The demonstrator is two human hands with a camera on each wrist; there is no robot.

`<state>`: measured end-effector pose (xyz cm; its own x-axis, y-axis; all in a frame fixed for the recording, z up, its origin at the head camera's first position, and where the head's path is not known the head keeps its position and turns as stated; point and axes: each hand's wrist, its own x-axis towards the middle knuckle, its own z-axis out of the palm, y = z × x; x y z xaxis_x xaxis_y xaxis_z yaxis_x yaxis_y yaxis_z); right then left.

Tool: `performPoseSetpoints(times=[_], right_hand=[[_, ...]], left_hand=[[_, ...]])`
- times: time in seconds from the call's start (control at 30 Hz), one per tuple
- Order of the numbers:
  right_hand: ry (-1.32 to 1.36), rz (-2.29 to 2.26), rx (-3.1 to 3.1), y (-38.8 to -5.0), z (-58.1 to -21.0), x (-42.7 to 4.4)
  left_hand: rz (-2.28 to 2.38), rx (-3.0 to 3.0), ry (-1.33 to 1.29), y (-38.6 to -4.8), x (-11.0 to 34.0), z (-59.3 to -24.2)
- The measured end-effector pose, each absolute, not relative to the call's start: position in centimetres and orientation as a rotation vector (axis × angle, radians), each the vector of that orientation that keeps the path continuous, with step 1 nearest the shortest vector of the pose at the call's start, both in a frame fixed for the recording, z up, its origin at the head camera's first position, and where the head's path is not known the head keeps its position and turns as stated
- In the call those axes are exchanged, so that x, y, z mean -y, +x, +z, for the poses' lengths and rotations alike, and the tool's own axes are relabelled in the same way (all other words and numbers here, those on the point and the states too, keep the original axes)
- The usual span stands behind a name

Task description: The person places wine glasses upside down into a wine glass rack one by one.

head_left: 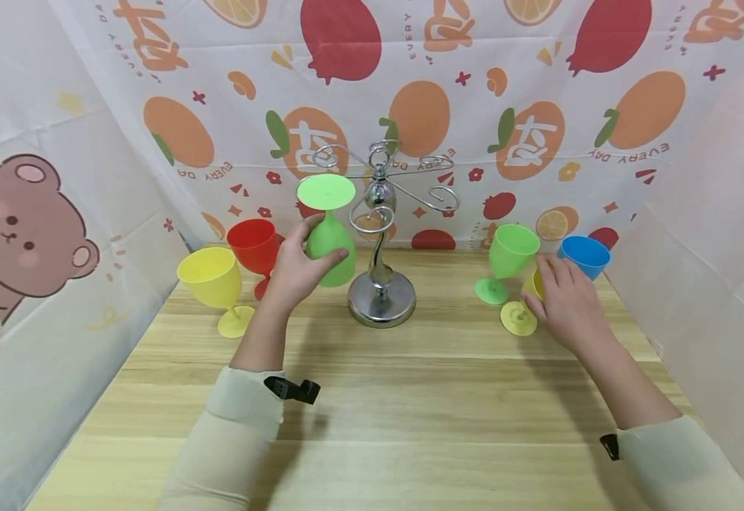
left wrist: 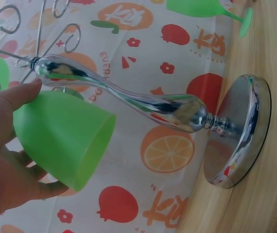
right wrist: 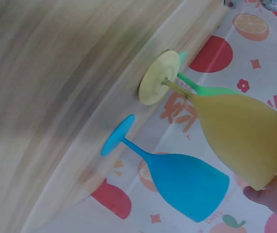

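My left hand grips the bowl of a green goblet held upside down, its foot up beside the left arms of the silver stand. In the left wrist view the goblet has its rim angled down, with the thumb and fingers around the bowl. At the right, my right hand holds the bowl of an upright yellow goblet, mostly hidden by the hand. The right wrist view shows this yellow goblet with the fingers at its rim.
Upright yellow and red goblets stand at the left. On the right, a green goblet stands behind the yellow one, and a blue goblet is beside my right hand. A patterned cloth hangs behind the wooden table.
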<state>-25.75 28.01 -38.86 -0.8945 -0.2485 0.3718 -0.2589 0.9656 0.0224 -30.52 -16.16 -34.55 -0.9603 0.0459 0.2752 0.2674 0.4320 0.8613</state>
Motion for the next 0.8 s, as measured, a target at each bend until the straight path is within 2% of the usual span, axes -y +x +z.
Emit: performPoseSetpoints(times=[0.6,0.8], right_hand=[[0.397,0.204,2.953,-22.1,-35.5,-28.1],[0.479,0.496,2.894,-21.6,-35.5,-28.1]], left_hand=[[-1.52,2.47,-0.283,-30.2,16.3,-34.6],[-1.527,2.436,-0.279,-29.9,16.3,-34.8]])
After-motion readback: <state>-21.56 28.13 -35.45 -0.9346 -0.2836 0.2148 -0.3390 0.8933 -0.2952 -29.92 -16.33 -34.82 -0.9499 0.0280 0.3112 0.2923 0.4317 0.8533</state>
